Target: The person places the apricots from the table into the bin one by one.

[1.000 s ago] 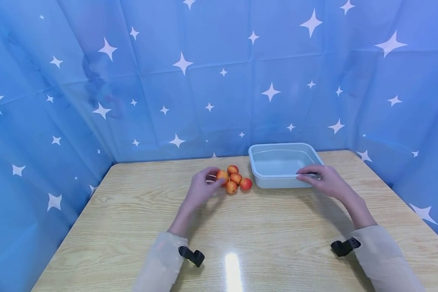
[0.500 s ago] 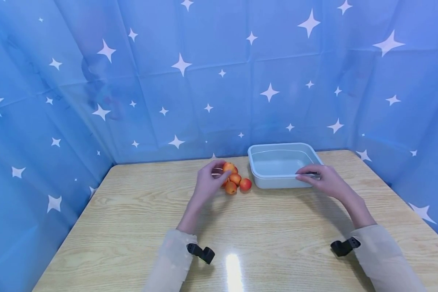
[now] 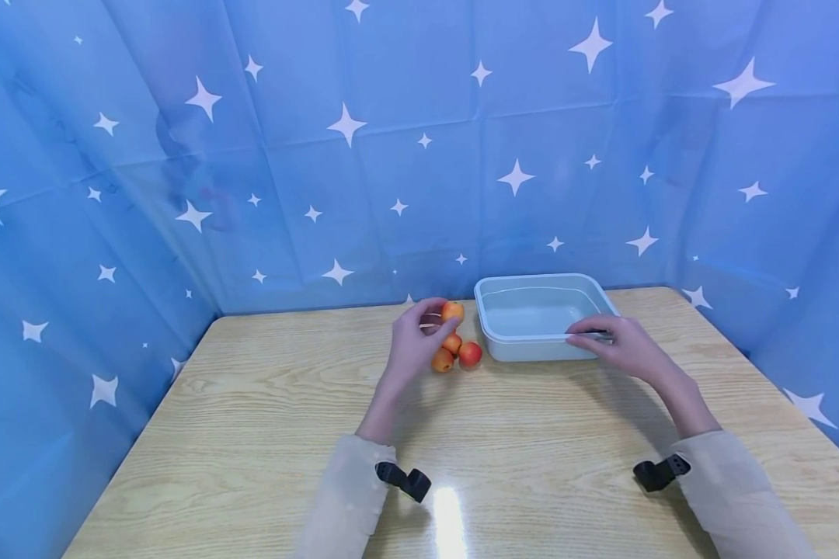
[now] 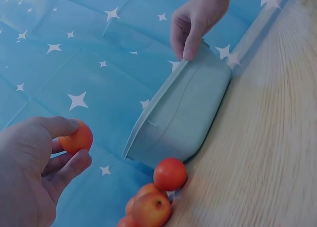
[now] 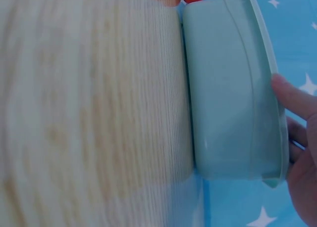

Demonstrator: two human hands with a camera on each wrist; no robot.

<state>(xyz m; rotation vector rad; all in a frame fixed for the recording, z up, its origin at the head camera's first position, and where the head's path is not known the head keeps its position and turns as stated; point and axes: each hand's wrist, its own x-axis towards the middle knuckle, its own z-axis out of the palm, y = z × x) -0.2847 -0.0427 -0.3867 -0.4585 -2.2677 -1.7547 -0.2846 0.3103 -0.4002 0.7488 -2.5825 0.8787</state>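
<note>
Red-orange fruits (image 3: pixel 453 344) lie on the table (image 3: pixel 287 404), slightly below the frame's centre; just beyond, the left hand (image 3: pixel 412 340) pinches another fruit (image 3: pixel 453 311). Right of centre, the right hand (image 3: pixel 617 341) grips a pale-blue basin's (image 3: pixel 524 351) near rim.

You are wearing a pale off-white left sleeve (image 3: pixel 346 497), lightly creased, and a right sleeve (image 3: pixel 737 497) of the same colour. Both are ending above the wrists, so your left hand (image 3: pixel 410 341) and right hand (image 3: pixel 622 343) are showing bare. At the inner sleeve edges you are wearing small black devices: the left wrist camera (image 3: pixel 415 484) and the right wrist camera (image 3: pixel 649 475) are each joining a flat block to a stubby, rounded end, with tiny dots marking the right one's block.
</note>
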